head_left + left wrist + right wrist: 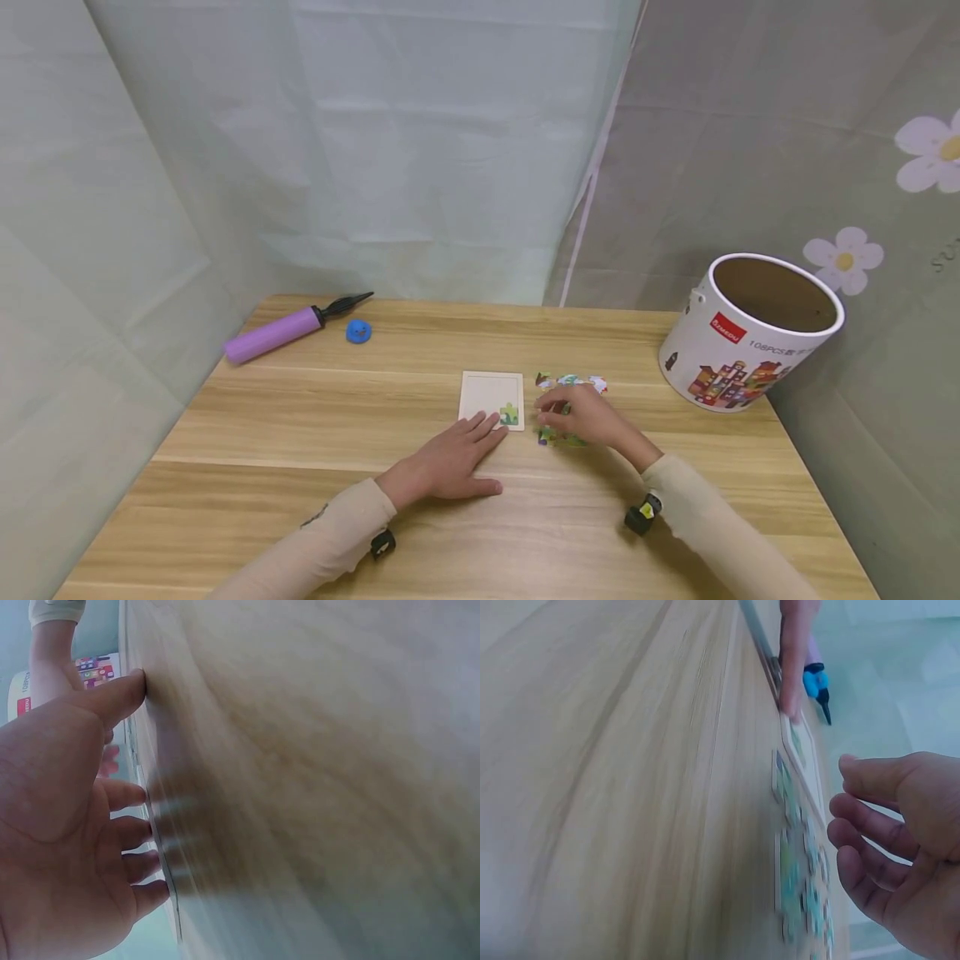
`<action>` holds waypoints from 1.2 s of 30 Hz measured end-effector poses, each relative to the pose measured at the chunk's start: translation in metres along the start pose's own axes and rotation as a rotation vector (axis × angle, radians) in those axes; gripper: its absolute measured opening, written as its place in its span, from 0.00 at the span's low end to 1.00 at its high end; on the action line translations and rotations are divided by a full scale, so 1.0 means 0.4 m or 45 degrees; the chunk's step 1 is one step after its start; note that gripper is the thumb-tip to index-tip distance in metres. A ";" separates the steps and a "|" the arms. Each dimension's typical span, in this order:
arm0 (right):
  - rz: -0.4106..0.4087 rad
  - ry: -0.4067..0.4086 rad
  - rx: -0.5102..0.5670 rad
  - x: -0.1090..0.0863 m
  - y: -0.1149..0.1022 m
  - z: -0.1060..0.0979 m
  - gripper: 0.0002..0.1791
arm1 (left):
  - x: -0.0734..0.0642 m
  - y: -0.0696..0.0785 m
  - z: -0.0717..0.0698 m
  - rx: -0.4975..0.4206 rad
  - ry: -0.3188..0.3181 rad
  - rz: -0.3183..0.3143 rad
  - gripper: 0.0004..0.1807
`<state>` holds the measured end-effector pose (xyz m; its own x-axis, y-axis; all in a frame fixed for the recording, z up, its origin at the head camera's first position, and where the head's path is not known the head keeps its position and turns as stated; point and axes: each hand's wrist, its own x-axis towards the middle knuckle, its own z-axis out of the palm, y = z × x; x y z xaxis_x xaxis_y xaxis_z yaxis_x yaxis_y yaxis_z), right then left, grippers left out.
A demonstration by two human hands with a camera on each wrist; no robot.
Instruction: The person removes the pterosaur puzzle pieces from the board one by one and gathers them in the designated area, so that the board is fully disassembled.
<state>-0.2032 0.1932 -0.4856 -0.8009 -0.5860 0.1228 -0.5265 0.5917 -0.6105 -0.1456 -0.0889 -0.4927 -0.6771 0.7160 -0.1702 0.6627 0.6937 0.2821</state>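
A small pale puzzle tray (482, 393) lies mid-table with one green puzzle piece (509, 414) set in its near right corner. My left hand (450, 462) lies palm down, its straight fingertips on the tray's near edge and its thumb spread to the right. To the right of the tray my right hand (588, 414) hovers over several loose puzzle pieces (597, 384), partly covering them. In the right wrist view its fingers bend loosely, a gap shows between thumb and forefinger, and nothing is held. Loose pieces (787, 877) lie flat below that hand.
A white block bucket (701, 367) stands at the back right of the wooden table (300, 433). A purple hand pump (273, 335) with a black nozzle and a small blue toy duck (358, 332) are at the back left. Cloth curtains (435, 167) enclose the table behind.
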 end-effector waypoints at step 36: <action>0.075 -0.078 -0.129 0.118 -0.036 0.065 0.09 | 0.005 -0.003 0.004 0.034 -0.005 0.015 0.46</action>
<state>-0.2259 0.1426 -0.4913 -0.8143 -0.5791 0.0392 -0.5073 0.6772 -0.5330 -0.1473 -0.0883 -0.4949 -0.6678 0.7245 -0.1704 0.6791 0.6869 0.2588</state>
